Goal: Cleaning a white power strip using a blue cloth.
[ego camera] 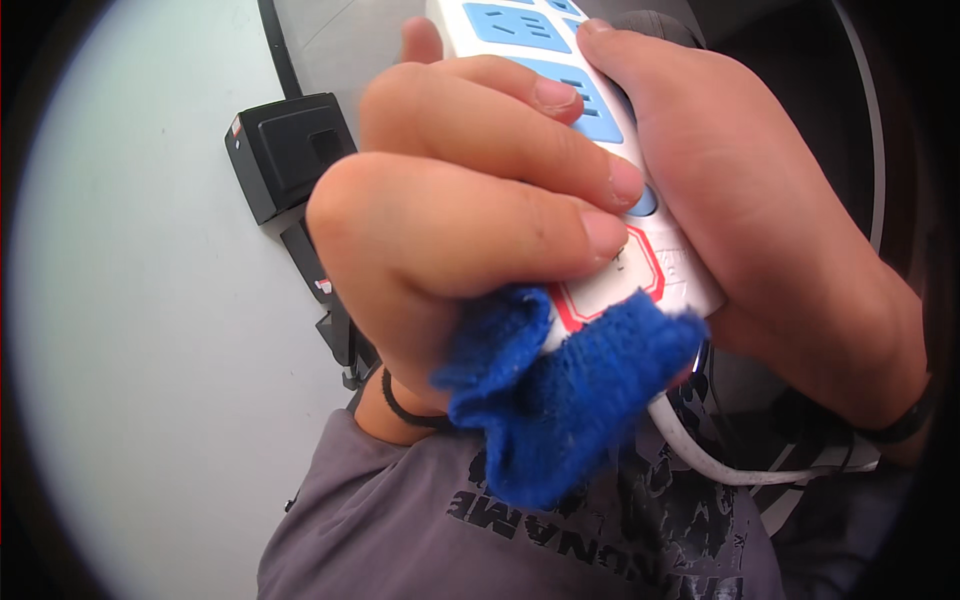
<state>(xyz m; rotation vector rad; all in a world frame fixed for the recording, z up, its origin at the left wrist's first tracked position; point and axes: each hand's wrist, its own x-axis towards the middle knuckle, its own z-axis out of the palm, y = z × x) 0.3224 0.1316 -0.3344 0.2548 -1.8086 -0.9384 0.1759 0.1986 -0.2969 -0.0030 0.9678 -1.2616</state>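
A white power strip (pixel 686 262) with light blue socket panels runs from the top centre down towards my chest. Along its right side, my right hand (pixel 735 172) grips it, the thumb on the upper edge. My left hand (pixel 465 195) is curled over its left side, fingertips on its face and beside a red-bordered label (pixel 652 262) that bears writing. Bunched in my left hand is a blue cloth (pixel 570 405), wrapped about the strip's near end and partly hiding it. A white cable (pixel 697 454) comes out beneath the cloth and curves right.
To the left, a pale surface (pixel 165 300) stretches beyond my left arm. A black box-shaped device (pixel 292 150) with a black strap or bar lies beside my left hand, and more black parts (pixel 337 330) lie below it. Thin dark cables hang at the lower right.
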